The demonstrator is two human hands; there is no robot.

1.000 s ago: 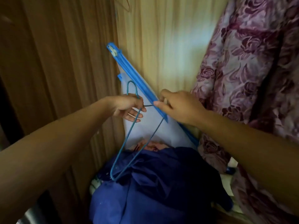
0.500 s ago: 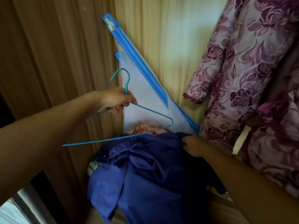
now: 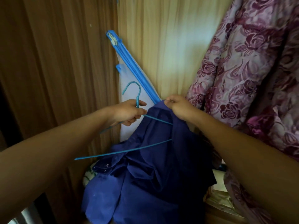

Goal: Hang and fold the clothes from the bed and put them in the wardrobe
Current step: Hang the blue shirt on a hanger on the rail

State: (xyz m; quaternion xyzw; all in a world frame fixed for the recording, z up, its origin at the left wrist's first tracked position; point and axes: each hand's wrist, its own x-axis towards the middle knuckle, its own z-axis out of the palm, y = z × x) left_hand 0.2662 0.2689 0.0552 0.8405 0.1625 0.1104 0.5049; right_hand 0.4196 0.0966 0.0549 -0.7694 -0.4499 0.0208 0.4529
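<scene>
Inside the wardrobe, seen from your head camera, your left hand [image 3: 129,113] grips a blue wire hanger [image 3: 137,101] just below its hook, fingers curled round the neck, the hook pointing up and the frame tilted down to your left. Your right hand [image 3: 179,107] pinches the top edge of a dark blue garment [image 3: 153,183] and holds it up level with the hanger. The hanger's right end disappears behind a fold of that cloth. The rest of the garment slumps in a heap on the wardrobe floor between your forearms. Behind it, a pale bag with a blue zip edge [image 3: 127,73] leans into the corner of the wooden wardrobe wall [image 3: 64,62]. A purple floral garment [image 3: 242,78] hangs just beside your right hand.
</scene>
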